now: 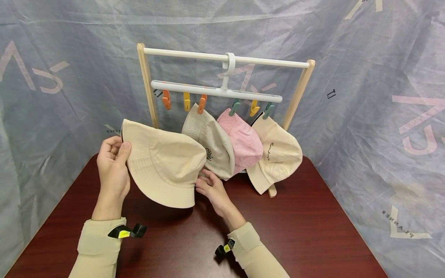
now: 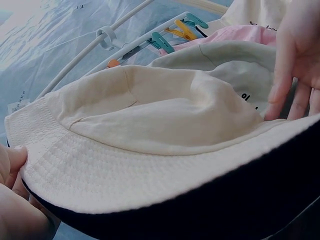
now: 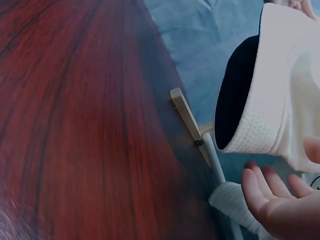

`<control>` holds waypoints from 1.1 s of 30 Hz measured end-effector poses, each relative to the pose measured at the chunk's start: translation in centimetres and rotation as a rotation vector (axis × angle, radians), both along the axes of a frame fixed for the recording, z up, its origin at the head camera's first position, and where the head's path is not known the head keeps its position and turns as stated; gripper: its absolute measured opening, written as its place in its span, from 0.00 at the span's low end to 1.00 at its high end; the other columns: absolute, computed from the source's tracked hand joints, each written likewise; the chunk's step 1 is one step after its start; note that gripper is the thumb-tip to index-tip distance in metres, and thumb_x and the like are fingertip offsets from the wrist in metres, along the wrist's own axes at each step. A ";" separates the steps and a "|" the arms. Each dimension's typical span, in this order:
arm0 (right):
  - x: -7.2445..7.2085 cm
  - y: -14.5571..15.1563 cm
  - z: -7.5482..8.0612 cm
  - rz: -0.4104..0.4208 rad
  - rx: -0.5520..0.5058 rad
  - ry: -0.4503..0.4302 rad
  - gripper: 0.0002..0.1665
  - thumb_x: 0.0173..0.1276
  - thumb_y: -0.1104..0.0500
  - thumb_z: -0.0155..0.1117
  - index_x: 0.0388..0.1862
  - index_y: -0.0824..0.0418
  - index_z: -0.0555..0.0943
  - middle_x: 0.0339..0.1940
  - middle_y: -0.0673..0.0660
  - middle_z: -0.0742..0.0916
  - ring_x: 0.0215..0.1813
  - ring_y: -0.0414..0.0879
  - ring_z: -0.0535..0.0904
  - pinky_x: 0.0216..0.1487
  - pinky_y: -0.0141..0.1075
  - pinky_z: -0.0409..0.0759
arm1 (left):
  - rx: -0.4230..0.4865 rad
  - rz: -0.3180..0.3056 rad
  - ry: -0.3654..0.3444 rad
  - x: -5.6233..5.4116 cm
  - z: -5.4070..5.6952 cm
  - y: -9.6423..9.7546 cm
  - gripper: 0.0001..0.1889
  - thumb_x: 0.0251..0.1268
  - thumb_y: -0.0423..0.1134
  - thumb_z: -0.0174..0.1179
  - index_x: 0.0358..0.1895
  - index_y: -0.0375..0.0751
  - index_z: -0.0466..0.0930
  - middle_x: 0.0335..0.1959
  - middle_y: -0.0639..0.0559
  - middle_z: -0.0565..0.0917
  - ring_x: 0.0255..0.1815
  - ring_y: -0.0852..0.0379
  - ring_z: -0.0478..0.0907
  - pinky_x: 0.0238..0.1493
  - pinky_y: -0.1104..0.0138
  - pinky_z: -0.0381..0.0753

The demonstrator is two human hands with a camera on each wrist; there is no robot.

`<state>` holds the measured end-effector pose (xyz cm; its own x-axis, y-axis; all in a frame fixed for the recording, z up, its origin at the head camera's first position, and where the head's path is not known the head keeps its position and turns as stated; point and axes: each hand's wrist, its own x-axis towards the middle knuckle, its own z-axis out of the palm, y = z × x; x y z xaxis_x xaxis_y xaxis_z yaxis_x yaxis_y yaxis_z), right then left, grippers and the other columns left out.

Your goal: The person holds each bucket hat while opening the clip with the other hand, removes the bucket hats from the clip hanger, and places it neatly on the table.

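In the head view a cream bucket hat [image 1: 167, 154] with a dark lining is held up at the left of the rack. My left hand [image 1: 114, 166] pinches its brim between thumb and fingers. Beside the crown's lower right is my right hand [image 1: 213, 191], fingers relaxed and spread; the right wrist view shows its palm [image 3: 285, 210] turned up below the hat [image 3: 272, 95]. Behind them hang a grey-green bucket hat [image 1: 215, 146], a pink hat [image 1: 243, 141] and a cream hat with black script [image 1: 281, 150], from clips on a white hanger [image 1: 208, 90].
The white rail [image 1: 187, 55] of a wooden-legged rack [image 1: 299, 92] carries the hanger. At its left end, an orange clip [image 1: 166, 100] and a yellow clip [image 1: 187, 102] hold nothing. The rack stands on a dark red wooden table [image 1: 180, 247], with grey printed cloth [image 1: 365, 116] around.
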<state>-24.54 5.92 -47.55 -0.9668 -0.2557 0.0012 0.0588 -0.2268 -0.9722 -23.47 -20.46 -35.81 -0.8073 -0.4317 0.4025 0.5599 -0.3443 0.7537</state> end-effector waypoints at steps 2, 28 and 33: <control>0.0 -0.1 -0.1 0.011 -0.021 -0.015 0.36 0.81 0.62 0.62 0.82 0.65 0.63 0.69 0.69 0.79 0.60 0.49 0.82 0.72 0.51 0.78 | 0.013 -0.003 0.002 0.0 0.0 0.0 0.05 0.77 0.27 0.61 0.47 0.39 0.78 0.39 0.48 0.77 0.41 0.55 0.74 0.43 0.74 0.80; 0.1 -0.5 0.1 -0.128 0.006 0.022 0.33 0.77 0.66 0.67 0.78 0.65 0.70 0.49 0.57 0.87 0.46 0.41 0.85 0.51 0.35 0.85 | 0.049 0.003 -0.057 -0.2 -0.2 0.2 0.06 0.78 0.28 0.60 0.49 0.38 0.74 0.40 0.47 0.73 0.45 0.55 0.73 0.46 0.73 0.78; 0.0 -0.4 0.2 -0.142 0.005 0.035 0.32 0.76 0.66 0.67 0.76 0.64 0.71 0.48 0.56 0.87 0.45 0.41 0.85 0.52 0.35 0.84 | 0.040 0.012 -0.065 -0.2 -0.2 0.2 0.06 0.78 0.27 0.58 0.49 0.39 0.73 0.41 0.47 0.71 0.46 0.55 0.72 0.48 0.73 0.77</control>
<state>-24.57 5.56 -47.37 -0.9926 -0.1166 0.0345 -0.0073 -0.2257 -0.9742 -23.67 -20.30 -36.00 -0.8256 -0.4565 0.3316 0.5147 -0.3685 0.7742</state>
